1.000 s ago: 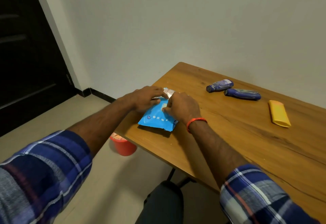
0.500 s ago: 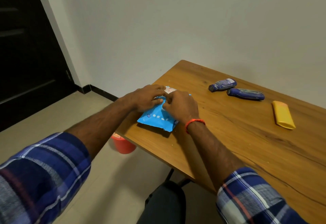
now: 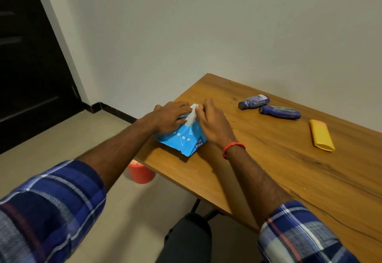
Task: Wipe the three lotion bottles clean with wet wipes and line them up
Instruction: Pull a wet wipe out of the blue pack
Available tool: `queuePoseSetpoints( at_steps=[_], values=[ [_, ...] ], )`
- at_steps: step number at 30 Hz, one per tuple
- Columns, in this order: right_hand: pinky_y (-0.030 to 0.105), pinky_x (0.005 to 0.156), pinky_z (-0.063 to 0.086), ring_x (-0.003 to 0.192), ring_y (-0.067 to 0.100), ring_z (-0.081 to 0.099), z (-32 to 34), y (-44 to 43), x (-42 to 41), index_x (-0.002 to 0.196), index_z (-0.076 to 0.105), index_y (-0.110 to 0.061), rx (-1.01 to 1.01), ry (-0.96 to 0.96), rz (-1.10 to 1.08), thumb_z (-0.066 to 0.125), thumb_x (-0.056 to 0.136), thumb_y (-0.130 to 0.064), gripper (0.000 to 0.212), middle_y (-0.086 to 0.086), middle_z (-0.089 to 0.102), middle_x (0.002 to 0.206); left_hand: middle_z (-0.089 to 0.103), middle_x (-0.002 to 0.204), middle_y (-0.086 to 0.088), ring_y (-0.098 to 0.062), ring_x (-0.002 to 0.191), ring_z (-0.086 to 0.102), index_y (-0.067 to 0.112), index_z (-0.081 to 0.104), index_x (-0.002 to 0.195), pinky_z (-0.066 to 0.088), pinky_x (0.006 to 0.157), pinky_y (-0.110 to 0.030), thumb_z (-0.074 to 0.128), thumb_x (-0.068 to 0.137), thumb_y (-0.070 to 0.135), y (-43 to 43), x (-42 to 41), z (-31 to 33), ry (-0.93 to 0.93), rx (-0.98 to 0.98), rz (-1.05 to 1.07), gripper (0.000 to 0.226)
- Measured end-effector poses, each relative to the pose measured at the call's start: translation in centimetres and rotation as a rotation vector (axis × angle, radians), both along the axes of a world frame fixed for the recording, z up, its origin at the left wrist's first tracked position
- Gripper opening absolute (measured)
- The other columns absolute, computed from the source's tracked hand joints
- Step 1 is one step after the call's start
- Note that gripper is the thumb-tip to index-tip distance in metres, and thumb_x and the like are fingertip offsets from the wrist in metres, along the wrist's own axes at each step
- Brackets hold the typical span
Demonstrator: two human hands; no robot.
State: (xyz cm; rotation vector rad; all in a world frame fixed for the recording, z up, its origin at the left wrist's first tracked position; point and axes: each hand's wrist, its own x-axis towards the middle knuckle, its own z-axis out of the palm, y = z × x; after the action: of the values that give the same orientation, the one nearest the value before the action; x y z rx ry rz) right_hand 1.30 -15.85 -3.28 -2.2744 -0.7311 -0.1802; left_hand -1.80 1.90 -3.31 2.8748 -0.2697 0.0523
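A blue pack of wet wipes (image 3: 184,140) lies near the left front corner of the wooden table (image 3: 268,159). My left hand (image 3: 169,118) presses flat on the pack's top. My right hand (image 3: 210,122) pinches a white wipe (image 3: 191,117) that sticks up out of the pack's opening. Two dark blue lotion bottles lie on their sides at the back: the shorter one (image 3: 253,101) to the left, the longer one (image 3: 280,112) just right of it. A yellow bottle (image 3: 321,135) lies flat further right.
An orange bucket (image 3: 140,173) stands on the floor under the table's left corner. A dark door (image 3: 31,66) is at the far left. The white wall runs behind the table. My knee (image 3: 186,240) shows below the table's front edge.
My right hand has taken hold of a white wipe and drawn it partly up out of the pack. My left hand stays pressed on the pack.
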Motion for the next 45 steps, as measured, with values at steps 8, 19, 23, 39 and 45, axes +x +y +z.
queuePoseSetpoints(
  at_steps=[8,19,23,39,45],
  values=[
    [0.036,0.060,0.053,0.072,0.016,0.057,1.8,-0.5,-0.4,0.092,0.051,-0.014,0.198,-0.228,-0.031,0.047,0.101,-0.029,0.017,0.002,0.057,0.081,0.054,0.137,0.001,-0.020,0.120,0.052,0.028,0.047,0.133,0.041,0.104,-0.046,0.047,0.097,0.051,-1.1,0.1,1.2,0.026,-0.043,-0.035,0.042],
    [0.047,0.060,0.055,0.070,0.020,0.062,4.7,-2.8,-0.5,0.092,0.047,-0.018,0.430,-0.188,-0.048,0.047,0.102,-0.030,0.015,-0.003,0.056,0.076,0.065,0.123,0.003,-0.015,0.103,0.062,0.026,0.056,0.122,0.053,0.092,-0.041,0.059,0.085,0.059,-2.6,-0.7,4.3,-0.079,-0.349,-0.028,0.049],
    [0.047,0.064,0.055,0.075,0.019,0.061,5.8,-4.6,-0.5,0.096,0.053,-0.014,0.511,-0.145,-0.156,0.052,0.100,-0.033,0.020,0.001,0.061,0.082,0.069,0.119,0.004,-0.010,0.100,0.066,0.025,0.062,0.126,0.053,0.083,-0.019,0.070,0.089,0.036,-4.6,-1.3,6.1,-0.122,-0.542,-0.073,0.039],
    [0.038,0.072,0.061,0.092,0.015,0.069,8.0,-13.6,-7.0,0.103,0.065,-0.026,0.526,0.068,-0.093,0.063,0.083,-0.061,0.041,-0.005,0.072,0.097,0.070,0.065,0.012,-0.004,0.059,0.064,0.009,0.074,0.086,0.044,0.053,-0.012,0.069,0.091,0.029,-12.4,-4.5,10.7,-0.125,-0.772,-0.223,0.021],
    [0.038,0.075,0.060,0.082,0.020,0.067,8.1,-17.0,-7.8,0.108,0.072,-0.018,0.370,0.013,-0.168,0.076,0.085,-0.022,0.023,0.003,0.070,0.088,0.071,0.085,-0.015,-0.036,0.081,0.066,0.009,0.073,0.091,0.054,0.072,-0.042,0.056,0.089,0.055,-14.5,-4.4,11.5,-0.125,-0.782,-0.250,0.049]
  ],
)
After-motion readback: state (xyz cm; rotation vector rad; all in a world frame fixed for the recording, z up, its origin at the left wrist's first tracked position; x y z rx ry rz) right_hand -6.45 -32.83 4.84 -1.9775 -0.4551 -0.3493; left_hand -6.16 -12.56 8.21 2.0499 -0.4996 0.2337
